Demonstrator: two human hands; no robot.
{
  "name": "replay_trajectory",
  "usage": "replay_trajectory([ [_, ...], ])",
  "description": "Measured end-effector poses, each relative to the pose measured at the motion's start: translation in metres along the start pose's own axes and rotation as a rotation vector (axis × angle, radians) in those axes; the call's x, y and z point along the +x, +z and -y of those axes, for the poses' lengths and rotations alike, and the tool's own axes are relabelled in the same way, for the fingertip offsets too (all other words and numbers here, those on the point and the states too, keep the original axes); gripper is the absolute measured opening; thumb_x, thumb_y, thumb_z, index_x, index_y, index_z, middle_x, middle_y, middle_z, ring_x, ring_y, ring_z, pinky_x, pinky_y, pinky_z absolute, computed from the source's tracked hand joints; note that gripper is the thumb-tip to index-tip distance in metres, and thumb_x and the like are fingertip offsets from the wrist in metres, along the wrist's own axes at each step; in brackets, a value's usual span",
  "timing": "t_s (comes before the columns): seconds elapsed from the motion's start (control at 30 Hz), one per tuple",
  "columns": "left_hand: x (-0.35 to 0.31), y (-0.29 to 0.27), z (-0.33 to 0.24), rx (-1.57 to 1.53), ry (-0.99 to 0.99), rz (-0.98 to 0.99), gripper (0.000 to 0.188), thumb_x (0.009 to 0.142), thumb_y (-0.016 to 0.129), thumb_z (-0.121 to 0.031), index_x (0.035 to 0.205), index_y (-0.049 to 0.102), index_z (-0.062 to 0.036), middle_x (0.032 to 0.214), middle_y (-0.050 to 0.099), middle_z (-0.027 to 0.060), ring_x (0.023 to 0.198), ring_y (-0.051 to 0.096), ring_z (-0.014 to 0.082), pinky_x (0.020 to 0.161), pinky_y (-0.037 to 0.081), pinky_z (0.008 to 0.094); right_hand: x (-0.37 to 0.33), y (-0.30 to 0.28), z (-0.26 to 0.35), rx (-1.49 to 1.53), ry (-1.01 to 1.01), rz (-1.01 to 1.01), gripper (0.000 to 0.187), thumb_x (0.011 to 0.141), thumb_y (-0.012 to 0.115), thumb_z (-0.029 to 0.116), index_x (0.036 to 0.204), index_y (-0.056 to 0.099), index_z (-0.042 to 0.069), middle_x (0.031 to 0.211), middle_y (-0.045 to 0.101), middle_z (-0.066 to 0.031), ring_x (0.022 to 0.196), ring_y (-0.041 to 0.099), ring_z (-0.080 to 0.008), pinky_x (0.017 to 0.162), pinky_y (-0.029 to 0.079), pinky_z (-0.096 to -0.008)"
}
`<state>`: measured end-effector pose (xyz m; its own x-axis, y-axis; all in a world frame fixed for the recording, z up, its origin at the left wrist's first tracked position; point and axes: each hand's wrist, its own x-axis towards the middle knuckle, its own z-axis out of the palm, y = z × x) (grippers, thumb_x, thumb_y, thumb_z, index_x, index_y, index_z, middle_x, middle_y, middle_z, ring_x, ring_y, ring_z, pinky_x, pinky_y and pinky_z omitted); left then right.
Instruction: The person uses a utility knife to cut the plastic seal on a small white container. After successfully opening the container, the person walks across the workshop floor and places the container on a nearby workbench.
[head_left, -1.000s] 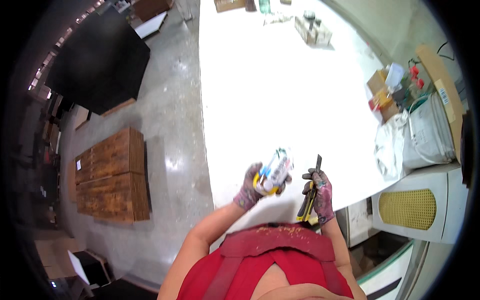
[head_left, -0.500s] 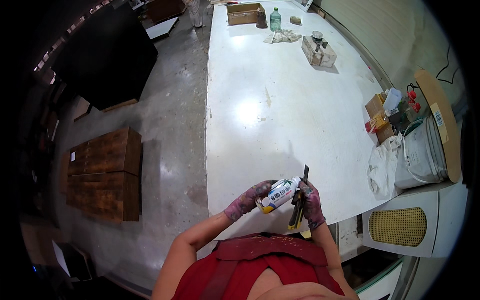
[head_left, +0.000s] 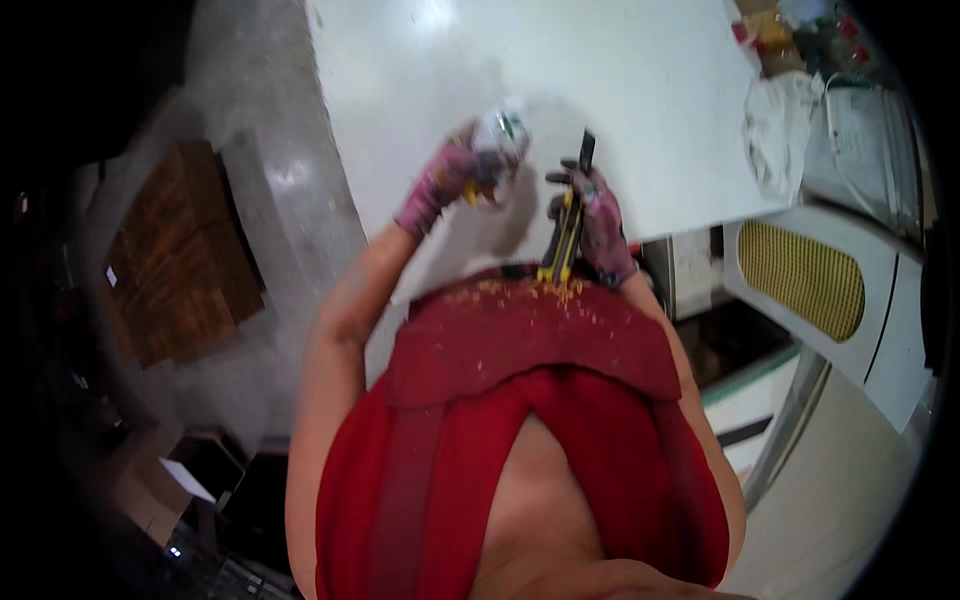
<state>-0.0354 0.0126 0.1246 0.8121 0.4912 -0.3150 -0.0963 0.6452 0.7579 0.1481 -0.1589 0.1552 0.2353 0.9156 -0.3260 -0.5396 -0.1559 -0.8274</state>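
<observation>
My left hand point(head_left: 447, 182) wears a stained pink glove and is wrapped round a white plastic bottle point(head_left: 503, 132) with yellow near its base. The bottle is tilted and smeared by motion. To its right, apart from it, my right hand point(head_left: 604, 222), gloved alike, is closed on a bundle of narrow hand tools. Among them are a yellow-and-black handle point(head_left: 566, 238) pointing down toward my apron and a dark flat blade point(head_left: 587, 150) sticking up past the fingers. Dark rounded ends poke out on the bundle's left side; their kind is unclear.
Below my hands lies the white worktable point(head_left: 640, 100). At its right are a white cloth point(head_left: 780, 135) and a grey bucket point(head_left: 862, 150). A cabinet door with woven yellow mesh point(head_left: 800, 278) stands beside the table. Brown wooden panels point(head_left: 180, 270) rest on the floor at left.
The view has tipped down toward my apron. My hands have moved apart: the bottle, earlier against the tools in my right hand, is now off to the left and turned more upright.
</observation>
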Motion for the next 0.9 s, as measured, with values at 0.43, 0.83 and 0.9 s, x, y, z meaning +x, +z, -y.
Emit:
replay_trajectory([
  [0.43, -0.004, 0.022, -0.022, 0.532, -0.13, -0.217, 0.073, 0.07, 0.079, -0.022, 0.134, 0.047, -0.0045, 0.121, 0.059, 0.0138, 0.105, 0.06, 0.0234, 0.092, 0.049, 0.0324, 0.006, 0.019, 0.052, -0.687, 0.1, -0.148, 0.029, 0.099, 0.043, 0.019, 0.122, 0.051, 0.003, 0.08, 0.063, -0.0054, 0.061, 0.057, -0.0098, 0.056, 0.048, -0.0263],
  [0.83, -0.005, 0.021, 0.003, 1.54, 0.366, -0.37, 0.08, 0.063, 0.082, -0.034, 0.133, 0.05, -0.0118, 0.128, 0.055, 0.0136, 0.112, 0.057, 0.0306, 0.097, 0.047, 0.0372, 0.019, 0.042, 0.03, -1.614, 0.029, 0.015, 0.019, 0.094, 0.047, 0.017, 0.111, 0.051, 0.01, 0.073, 0.064, -0.0149, 0.067, 0.064, -0.0341, 0.061, 0.05, -0.0436],
  [0.9, -0.004, 0.021, 0.003, 1.56, 0.283, -0.37, 0.078, 0.062, 0.081, -0.036, 0.13, 0.05, -0.0125, 0.12, 0.057, 0.0119, 0.108, 0.058, 0.031, 0.093, 0.048, 0.0394, 0.021, 0.045, 0.03, -1.655, 0.018, 0.003, 0.021, 0.093, 0.047, 0.018, 0.112, 0.05, 0.009, 0.075, 0.066, -0.0159, 0.069, 0.065, -0.0353, 0.062, 0.05, -0.0452],
])
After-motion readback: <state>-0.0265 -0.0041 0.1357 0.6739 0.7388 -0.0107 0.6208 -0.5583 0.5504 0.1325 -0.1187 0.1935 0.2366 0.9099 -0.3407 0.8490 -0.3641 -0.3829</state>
